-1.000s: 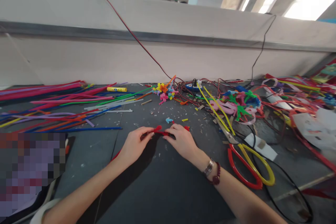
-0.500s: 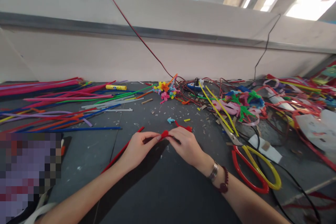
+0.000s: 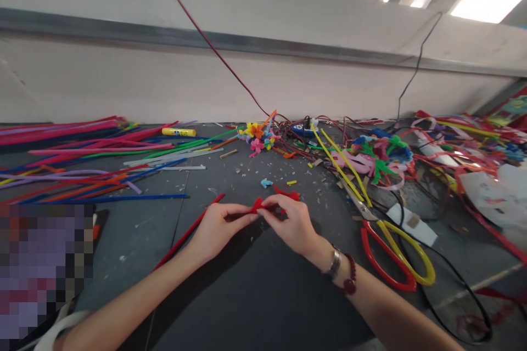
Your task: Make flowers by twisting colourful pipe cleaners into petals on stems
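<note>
My left hand [image 3: 216, 227] and my right hand [image 3: 290, 225] meet over the dark table [image 3: 247, 290], both pinched on a red pipe cleaner [image 3: 193, 227]. Its long straight tail runs down-left under my left wrist. The end between my fingertips is bent into small loops, and a red loop pokes out behind my right hand. A watch and a dark bead bracelet sit on my right wrist.
Large scissors with red and yellow handles [image 3: 395, 258] lie right of my right hand. Several long coloured pipe cleaners [image 3: 94, 170] spread at the left, by a yellow glue stick [image 3: 178, 132]. Small pipe-cleaner flowers [image 3: 257, 140], tangled cables and scraps crowd the back and right.
My hands have kept twisting the red pipe cleaner's end; its tail has swung out to the lower left. The view has tilted down slightly.
</note>
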Demonstrator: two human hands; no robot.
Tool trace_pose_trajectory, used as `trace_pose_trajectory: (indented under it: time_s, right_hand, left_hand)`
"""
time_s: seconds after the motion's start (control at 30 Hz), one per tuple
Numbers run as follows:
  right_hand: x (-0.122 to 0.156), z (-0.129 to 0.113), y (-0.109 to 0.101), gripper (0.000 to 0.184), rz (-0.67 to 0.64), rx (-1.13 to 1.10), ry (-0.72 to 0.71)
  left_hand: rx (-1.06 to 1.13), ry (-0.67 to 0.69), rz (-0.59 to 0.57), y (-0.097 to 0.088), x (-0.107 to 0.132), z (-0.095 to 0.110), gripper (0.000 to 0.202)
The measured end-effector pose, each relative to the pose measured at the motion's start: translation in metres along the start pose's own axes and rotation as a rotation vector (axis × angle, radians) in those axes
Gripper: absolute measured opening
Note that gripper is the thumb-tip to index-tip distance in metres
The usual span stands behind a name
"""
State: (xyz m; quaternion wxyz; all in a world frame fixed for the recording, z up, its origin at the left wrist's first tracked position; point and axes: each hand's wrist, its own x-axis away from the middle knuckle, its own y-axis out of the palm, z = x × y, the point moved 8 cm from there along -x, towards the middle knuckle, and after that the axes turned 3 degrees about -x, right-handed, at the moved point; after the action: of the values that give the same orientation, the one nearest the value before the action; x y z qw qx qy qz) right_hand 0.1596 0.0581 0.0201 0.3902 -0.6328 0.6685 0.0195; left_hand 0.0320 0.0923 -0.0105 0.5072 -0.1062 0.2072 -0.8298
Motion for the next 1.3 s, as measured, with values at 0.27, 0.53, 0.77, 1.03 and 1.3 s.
trace_pose_trajectory:
  time_s: [0.27, 0.53, 0.77, 1.03, 1.3]
  right_hand:
    - [-0.001, -0.001, 0.003, 0.004, -0.032, -0.003, -0.013]
    - [-0.013, -0.001, -0.020, 0.018, 0.012, 0.070, -0.006]
    - [-0.020, 0.041, -0.034, 0.013, -0.179, 0.423, 0.087]
    - [-0.015, 0.043, -0.024, 0.010, -0.270, 0.418, 0.084]
    - [-0.006, 0.030, -0.002, 0.013, -0.322, -0.162, 0.264]
  left_hand:
    - [-0.136, 0.059, -0.006, 0.002, 0.004, 0.004, 0.021]
    - [-0.207, 0.078, 0.016, -0.001, 0.005, 0.009, 0.022]
    - [-0.102, -0.017, 0.039, -0.005, 0.003, -0.001, 0.021]
    - [-0.102, 0.054, 0.101, -0.010, 0.003, 0.005, 0.022]
    - [-0.218, 0.275, 0.198, -0.018, 0.008, 0.025, 0.017]
